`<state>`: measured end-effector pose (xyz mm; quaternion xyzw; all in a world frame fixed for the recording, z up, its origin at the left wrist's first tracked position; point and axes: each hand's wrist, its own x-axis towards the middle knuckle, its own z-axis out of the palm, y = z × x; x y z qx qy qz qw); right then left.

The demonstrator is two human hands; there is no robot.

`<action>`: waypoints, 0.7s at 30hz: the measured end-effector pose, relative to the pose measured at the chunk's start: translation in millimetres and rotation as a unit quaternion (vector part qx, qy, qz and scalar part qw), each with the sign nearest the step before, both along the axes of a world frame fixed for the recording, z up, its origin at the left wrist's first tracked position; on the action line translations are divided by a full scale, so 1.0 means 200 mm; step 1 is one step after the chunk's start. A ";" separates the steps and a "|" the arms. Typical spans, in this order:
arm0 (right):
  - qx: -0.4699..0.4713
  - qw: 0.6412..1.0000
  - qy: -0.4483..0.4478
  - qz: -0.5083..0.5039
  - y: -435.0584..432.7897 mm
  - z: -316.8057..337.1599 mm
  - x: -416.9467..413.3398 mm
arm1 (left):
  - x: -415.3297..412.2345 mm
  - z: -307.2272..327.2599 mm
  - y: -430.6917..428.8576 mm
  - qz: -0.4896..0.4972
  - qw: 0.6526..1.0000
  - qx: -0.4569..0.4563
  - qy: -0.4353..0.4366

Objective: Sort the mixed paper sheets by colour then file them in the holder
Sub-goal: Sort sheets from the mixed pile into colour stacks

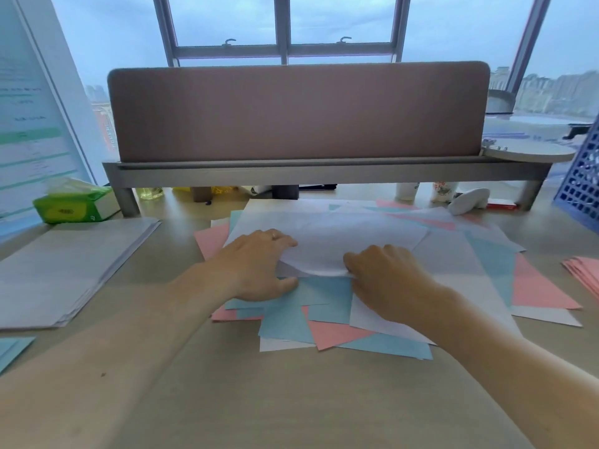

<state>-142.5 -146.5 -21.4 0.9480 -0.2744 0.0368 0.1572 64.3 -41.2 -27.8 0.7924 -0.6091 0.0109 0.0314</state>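
A loose heap of white, blue and pink sheets (pixel 486 264) covers the middle of the desk. On top lies a white sheet (pixel 330 241) whose near edge is lifted. My left hand (pixel 259 267) holds that edge on the left, fingers under the sheet and thumb on a blue sheet (pixel 324 291). My right hand (pixel 385 280) pinches the same edge on the right. A stack of white sheets (pixel 68 270) lies at the left, a pink stack (pixel 583 273) at the right edge, and blue sheets (pixel 13 350) at the lower left. The blue perforated holder (pixel 580 186) stands at the far right.
A desk shelf with a brown divider screen (pixel 298 111) runs across the back. A green tissue pack (pixel 74 205) sits at the back left. Cups (pixel 406 191) and small items stand under the shelf. A board with printed text (pixel 29 108) leans at the left.
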 end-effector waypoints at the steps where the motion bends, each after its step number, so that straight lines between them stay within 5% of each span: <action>1: -0.011 1.000 -0.010 0.002 -0.01 -0.01 0.00 | -0.02 -0.01 -0.02 -0.018 1.000 -0.011 0.001; 7: 0.077 0.950 -0.278 0.117 -0.09 -0.06 -0.14 | -0.11 0.04 -0.08 -0.093 0.970 -0.184 -0.130; 10: 0.156 0.908 -0.386 0.046 -0.10 -0.08 -0.27 | -0.18 0.08 -0.04 -0.096 0.943 -0.176 -0.265; 13: 0.181 0.912 -0.367 -0.036 -0.10 -0.12 -0.36 | -0.04 0.04 0.00 -0.040 0.945 -0.094 -0.312; 21: 0.181 0.967 -0.175 -0.030 -0.01 -0.16 -0.22 | 0.15 -0.12 0.07 0.014 0.998 -0.033 -0.060</action>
